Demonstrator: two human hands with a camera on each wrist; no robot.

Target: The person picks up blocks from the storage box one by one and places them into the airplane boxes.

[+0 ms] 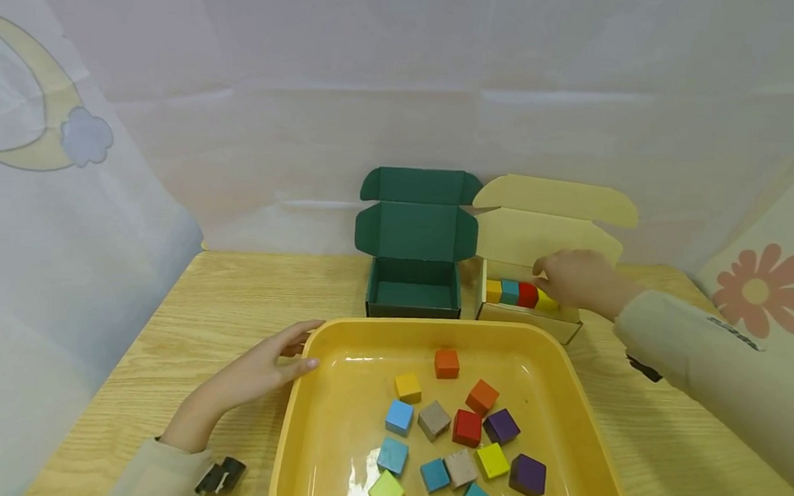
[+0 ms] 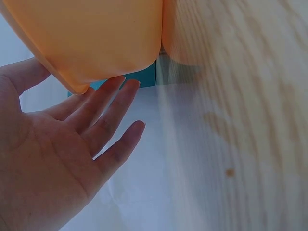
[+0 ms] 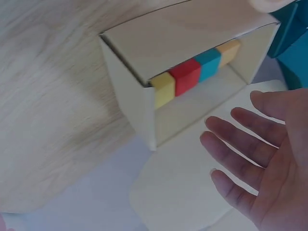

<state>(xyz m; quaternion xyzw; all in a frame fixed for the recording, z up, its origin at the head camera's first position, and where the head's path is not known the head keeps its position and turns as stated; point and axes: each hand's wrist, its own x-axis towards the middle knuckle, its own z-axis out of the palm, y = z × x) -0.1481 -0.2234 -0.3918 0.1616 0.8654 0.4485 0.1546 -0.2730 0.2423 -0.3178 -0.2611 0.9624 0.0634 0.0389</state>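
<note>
On the wood-grained bench [image 1: 253, 285], the yellow plastic tray [image 1: 342, 395] holds scattered multicoloured cubes [image 1: 467, 428]. At the tray's far left corner, the left hand [image 1: 262, 372] touches the rim, its fingers loosely extended. Beyond the tray's far right corner, the right hand [image 1: 573, 277], fingers apart and holding nothing, hovers at an open cream cardboard box [image 1: 539, 237] containing a row of four cubes [image 1: 510, 292]. An open dark-green cardboard box [image 1: 416, 230] stands behind the tray's far rim.

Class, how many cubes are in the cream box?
4, in a row along the front wall, left to right in the head view: amber, teal, red, yellow. That wall may hide others.
</note>
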